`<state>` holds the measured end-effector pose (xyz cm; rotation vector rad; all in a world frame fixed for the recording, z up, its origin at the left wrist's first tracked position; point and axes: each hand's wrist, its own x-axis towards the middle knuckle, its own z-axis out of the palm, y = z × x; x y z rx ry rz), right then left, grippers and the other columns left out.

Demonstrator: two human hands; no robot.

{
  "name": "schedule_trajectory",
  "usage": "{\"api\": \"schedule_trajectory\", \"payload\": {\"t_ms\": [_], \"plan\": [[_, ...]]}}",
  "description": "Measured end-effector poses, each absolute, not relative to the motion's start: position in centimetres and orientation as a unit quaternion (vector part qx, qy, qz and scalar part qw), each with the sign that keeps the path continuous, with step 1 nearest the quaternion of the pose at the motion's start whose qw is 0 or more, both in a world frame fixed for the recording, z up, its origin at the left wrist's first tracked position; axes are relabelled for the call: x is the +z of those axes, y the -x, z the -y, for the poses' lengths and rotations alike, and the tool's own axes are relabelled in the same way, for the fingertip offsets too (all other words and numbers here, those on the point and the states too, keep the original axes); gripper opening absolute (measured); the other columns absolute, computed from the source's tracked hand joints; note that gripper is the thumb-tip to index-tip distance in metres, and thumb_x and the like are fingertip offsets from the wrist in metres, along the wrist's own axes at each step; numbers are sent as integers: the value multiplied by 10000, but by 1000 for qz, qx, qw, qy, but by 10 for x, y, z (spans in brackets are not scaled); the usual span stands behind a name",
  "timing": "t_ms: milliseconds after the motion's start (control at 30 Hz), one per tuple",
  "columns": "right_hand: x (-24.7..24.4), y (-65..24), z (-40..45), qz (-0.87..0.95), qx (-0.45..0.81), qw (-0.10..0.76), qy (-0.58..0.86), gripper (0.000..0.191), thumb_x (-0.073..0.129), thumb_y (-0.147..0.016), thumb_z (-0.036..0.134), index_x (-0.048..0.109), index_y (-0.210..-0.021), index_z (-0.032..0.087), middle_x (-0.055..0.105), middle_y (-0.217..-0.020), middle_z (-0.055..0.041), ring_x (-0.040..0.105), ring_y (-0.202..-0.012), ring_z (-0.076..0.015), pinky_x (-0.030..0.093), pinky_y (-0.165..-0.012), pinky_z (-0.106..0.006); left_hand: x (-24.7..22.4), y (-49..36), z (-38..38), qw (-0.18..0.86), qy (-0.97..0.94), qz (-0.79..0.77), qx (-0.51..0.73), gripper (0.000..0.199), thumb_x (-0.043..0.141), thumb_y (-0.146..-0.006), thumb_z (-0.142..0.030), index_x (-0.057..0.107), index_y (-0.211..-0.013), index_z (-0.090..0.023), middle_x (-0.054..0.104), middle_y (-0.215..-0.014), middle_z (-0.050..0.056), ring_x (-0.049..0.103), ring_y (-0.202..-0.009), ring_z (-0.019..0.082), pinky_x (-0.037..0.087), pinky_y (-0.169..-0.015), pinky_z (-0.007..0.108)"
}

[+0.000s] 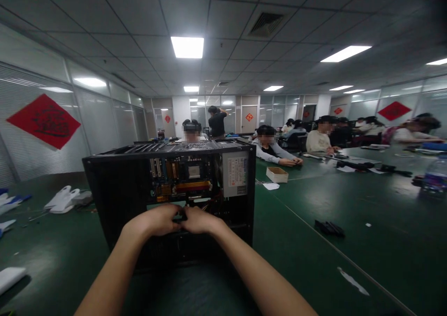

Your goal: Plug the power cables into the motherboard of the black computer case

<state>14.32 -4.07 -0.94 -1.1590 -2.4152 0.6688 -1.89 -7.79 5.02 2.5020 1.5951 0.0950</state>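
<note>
Both hands, left and right, meet inside the open case near the tabletop's near edge, their grip hidden; blind fingers could snag the wires.

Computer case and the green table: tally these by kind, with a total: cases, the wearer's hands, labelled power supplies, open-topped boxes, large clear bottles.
Computer case: 1
Hands, left hand and right hand: 2
Labelled power supply: 1
Open-topped box: 1
Large clear bottle: 1
Total: 6
</note>
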Motion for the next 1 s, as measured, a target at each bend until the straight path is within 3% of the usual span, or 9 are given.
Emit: {"api": "schedule_trajectory", "payload": {"t_ms": [100,167,267,367,500,600,700,867,1000], "plan": [[-21,-142,31,823,290,313,376,365,609,-763,105,671,-1118,168,709,-1200,-103,639,-1155,-259,489,-949,-347,60,5,85,96,-853,-511,51,554,636,-717,-260,656,-1270,-232,681,-1295,84,606,-1232,287,449,-1072,362],[-20,-144,29,765,321,428,360,313,599,-771,109,673,-1068,174,720,-1157,-84,650,-1117,-237,488,-962,-355,67,2,92,81,-862,-490,100,605,611,-763,-279,586,-1366,-241,594,-1418,74,515,-1343,275,384,-1139,364],[-6,-146,34,646,425,558,301,271,644,-823,309,636,-1062,181,737,-898,-37,700,-828,-195,548,-778,-320,77,6,101,65,-861,-481,149,662,541,-854,-354,435,-1497,-238,435,-1556,61,404,-1431,254,304,-1195,379],[14,-142,47,552,507,620,231,441,670,-795,534,587,-1059,190,643,-622,38,620,-522,-151,500,-527,-253,83,18,107,77,-855,-488,156,680,500,-899,-466,385,-1529,-236,420,-1564,63,420,-1421,261,331,-1183,392],[37,-142,68,496,547,645,195,491,693,-755,610,566,-998,203,555,-531,83,492,-395,-88,397,-401,-186,84,34,112,82,-851,-502,132,620,573,-859,-442,507,-1448,-260,572,-1443,59,555,-1299,267,435,-1100,369],[49,-149,79,477,563,652,176,500,711,-746,611,543,-991,209,533,-529,97,457,-402,-66,388,-392,-161,89,34,114,95,-859,-494,91,346,579,-845,-347,713,-1154,-266,729,-1168,27,678,-1064,232,530,-927,303],[57,-160,84,511,546,639,179,499,664,-778,645,544,-970,200,540,-530,90,454,-387,-62,371,-379,-159,99,24,115,70,-878,-458,122,246,529,-883,-338,743,-938,-231,751,-949,28,693,-862,197,540,-771,263],[61,-173,92,604,477,604,206,451,521,-894,640,564,-981,200,567,-568,68,506,-410,-83,384,-414,-187,107,8,118,-60,-876,-382,287,285,579,-881,-405,714,-1023,-198,742,-978,63,683,-857,207,542,-775,283],[61,-177,100,671,317,620,256,332,483,-974,506,617,-952,203,602,-645,41,591,-588,-109,444,-592,-225,104,5,119,-115,-867,-368,316,293,601,-877,-383,692,-1100,-215,742,-1012,53,690,-854,209,547,-767,295]]}}
